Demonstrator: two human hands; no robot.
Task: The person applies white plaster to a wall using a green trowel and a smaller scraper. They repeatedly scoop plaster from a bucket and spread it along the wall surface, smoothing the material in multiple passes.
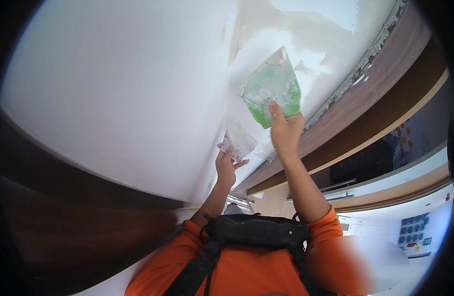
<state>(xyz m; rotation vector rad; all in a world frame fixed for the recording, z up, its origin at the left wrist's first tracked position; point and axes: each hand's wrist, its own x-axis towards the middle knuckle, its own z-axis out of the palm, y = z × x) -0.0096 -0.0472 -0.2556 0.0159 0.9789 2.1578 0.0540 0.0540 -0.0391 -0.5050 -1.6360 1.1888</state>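
My right hand (285, 132) is raised and grips a wide green plastic spreader (272, 88) smeared with white filler. Its blade lies flat against the white surface (113, 98), beside a patch of uneven fresh filler (306, 34). My left hand (226, 167) is just below and to the left. It holds a smaller pinkish scraper (238, 141) caked with white filler, its blade close to the same surface. The two tools are a short way apart and do not touch.
A brown wooden trim band (384, 84) with flecks of filler along its edge runs beside the patch on the right. My orange sleeves and a black strap pack (256, 232) fill the lower middle. Lower right, a white panel holds a small board (414, 236).
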